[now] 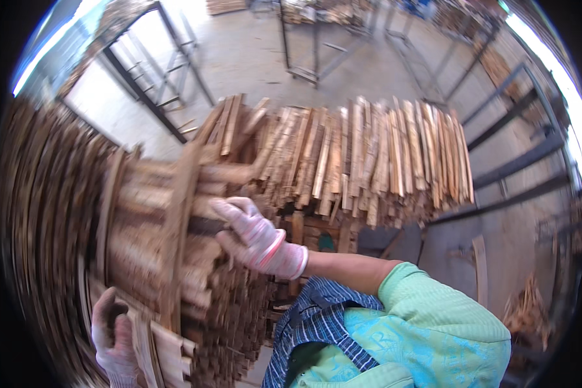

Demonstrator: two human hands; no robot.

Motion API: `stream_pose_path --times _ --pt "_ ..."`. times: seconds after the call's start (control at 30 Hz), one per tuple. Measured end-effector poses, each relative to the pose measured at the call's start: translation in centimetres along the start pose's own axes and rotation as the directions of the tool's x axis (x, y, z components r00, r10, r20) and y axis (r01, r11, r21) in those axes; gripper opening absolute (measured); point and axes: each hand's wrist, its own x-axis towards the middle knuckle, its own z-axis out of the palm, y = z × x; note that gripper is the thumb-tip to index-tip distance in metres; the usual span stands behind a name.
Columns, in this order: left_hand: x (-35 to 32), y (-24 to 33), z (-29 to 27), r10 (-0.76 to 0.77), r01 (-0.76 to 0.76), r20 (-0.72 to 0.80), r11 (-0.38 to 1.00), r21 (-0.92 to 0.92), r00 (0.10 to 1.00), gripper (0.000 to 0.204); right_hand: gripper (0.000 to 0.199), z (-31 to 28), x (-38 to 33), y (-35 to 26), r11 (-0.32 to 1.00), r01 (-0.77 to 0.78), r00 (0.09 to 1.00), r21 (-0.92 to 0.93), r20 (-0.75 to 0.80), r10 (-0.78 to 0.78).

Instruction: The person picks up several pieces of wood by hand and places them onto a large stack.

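I see my right hand (255,236) in a white knit glove wrapped around the top of a big bundle of wood strips (174,258), gripping it tight. My left hand (113,333) pinches the strips at the bottom. The bundle sits in front of me, its flat, rough strips running left to right, tied by upright slats. Behind it is another stack of strips (362,158).

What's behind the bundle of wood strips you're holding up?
Behind the bundle of wood strips, held by the left hand and right hand, a stack of wooden slats shows, with concrete floor beyond. What supports the stack is mostly covered.
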Motion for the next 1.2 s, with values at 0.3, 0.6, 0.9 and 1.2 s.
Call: stream_pose_path --times 0.3,0.6,0.9,1.2 --pt "23.6 28.2 37.9 0.267 -0.878 0.878 0.388 0.28 0.398 0.042 0.05 -27.6 -29.5 30.1 -0.125 -0.986 -0.154 0.109 -0.325 0.933" --pt "21.7 16.3 75.2 0.158 -0.111 0.979 0.983 -0.144 0.128 0.044 0.077 -42.9 -34.3 37.0 0.052 -0.626 -0.564 0.778 -0.499 0.658" --pt "16.2 7.3 97.8 -0.252 0.027 0.915 0.966 0.257 0.316 0.108 0.092 -49.8 -34.5 45.6 0.207 -0.814 -0.411 0.543 -0.789 0.456" --pt "16.3 10.3 97.1 -0.243 0.512 0.951 0.851 0.116 0.189 0.095 0.111 -46.0 -32.9 46.7 -0.043 -0.733 -0.649 0.679 -0.679 0.345"
